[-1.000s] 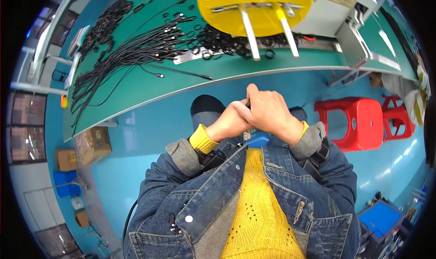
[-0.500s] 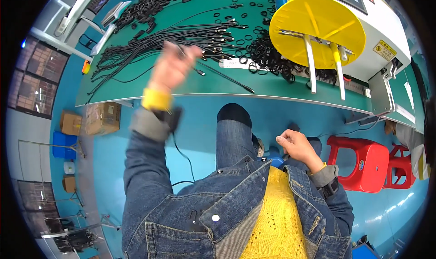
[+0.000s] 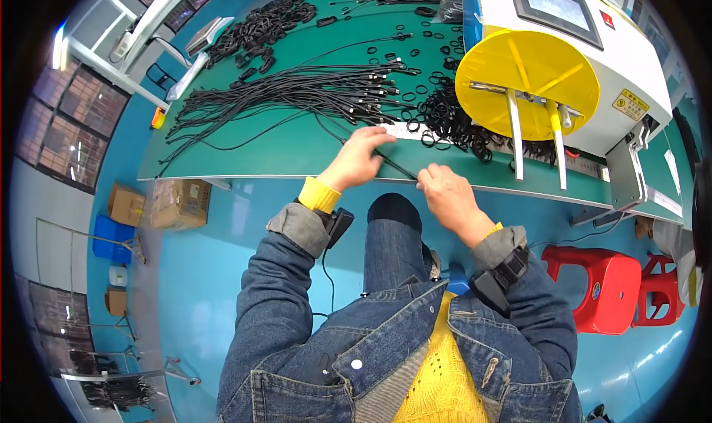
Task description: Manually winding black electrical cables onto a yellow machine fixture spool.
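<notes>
While the left hand (image 3: pixel 359 157) and right hand (image 3: pixel 449 199) pinch a cord (image 3: pixel 396 166), fingers closed, I worry tugging might snag the cord pile (image 3: pixel 297 89).

We are seeing black on the held cable (image 3: pixel 395 165), the cable bundle (image 3: pixel 297 89) and the heaped rings (image 3: pixel 445 122), all contrasting with a green tabletop (image 3: pixel 252 159). We are wearing a faded blue denim jacket (image 3: pixel 304 364) and a yellow sweater (image 3: pixel 437 378) patterned with small openwork holes. A yellow disc (image 3: pixel 534 82) is showing brighter yellow stripes; the stools (image 3: pixel 614 293) are glowing red; the floor (image 3: pixel 200 267) is gleaming light blue.
</notes>
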Available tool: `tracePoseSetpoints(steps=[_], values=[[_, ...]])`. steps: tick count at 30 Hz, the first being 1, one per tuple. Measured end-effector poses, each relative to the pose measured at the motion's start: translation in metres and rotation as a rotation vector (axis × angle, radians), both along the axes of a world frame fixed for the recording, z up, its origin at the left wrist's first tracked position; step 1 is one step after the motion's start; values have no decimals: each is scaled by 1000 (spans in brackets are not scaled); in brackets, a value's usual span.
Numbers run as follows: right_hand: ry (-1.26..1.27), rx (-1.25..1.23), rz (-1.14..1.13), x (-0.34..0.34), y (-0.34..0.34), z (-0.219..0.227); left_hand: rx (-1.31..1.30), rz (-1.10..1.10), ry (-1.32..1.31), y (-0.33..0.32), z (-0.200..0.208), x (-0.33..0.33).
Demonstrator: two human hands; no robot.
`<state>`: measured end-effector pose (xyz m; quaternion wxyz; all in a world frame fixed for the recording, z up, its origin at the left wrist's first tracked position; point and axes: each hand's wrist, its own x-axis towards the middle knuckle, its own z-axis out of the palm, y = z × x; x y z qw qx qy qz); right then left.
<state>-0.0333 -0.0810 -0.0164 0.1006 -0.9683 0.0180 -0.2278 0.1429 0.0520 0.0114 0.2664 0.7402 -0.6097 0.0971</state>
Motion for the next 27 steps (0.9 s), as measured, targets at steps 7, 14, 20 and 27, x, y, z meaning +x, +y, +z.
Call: tracePoseSetpoints(steps=[7, 14, 20, 27], values=[[-97, 74, -39, -23, 16, 31, 167, 17, 60, -3, 1, -6], [-110, 2, -50, 6, 14, 10, 34, 35, 187, 3, 7, 3], [-186, -19, -6, 27, 6, 8, -157, 430, 363, 17, 34, 107], [-24, 48, 120, 32, 1, 17, 239, 627, 108, 10, 36, 250]])
